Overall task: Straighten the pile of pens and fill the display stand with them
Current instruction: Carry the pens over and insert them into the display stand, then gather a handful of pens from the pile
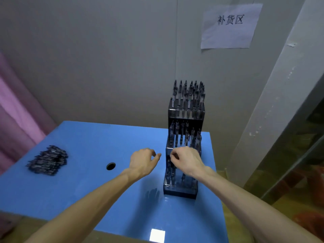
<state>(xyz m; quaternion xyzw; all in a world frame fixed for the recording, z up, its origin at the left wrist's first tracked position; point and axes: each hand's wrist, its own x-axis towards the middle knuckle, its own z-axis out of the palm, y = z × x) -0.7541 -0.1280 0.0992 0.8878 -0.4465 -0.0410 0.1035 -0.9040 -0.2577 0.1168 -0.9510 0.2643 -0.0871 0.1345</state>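
A dark, tiered display stand (180, 189) stands on the right part of the blue table (87, 137). Its top and middle tiers hold several upright dark pens (188, 95). A pile of dark pens (48, 160) lies at the table's left side. My right hand (188, 161) hovers over the stand's lower tiers with its fingers curled; a pen seems pinched in them, but blur hides it. My left hand (142, 161) is just left of the stand, fingers loosely apart and holding nothing.
A round hole (110, 166) is cut in the table between the pile and my left hand. A grey wall with a paper sign (230, 26) rises behind. Pink cloth (15, 116) hangs at the left. The table's right edge is close beside the stand.
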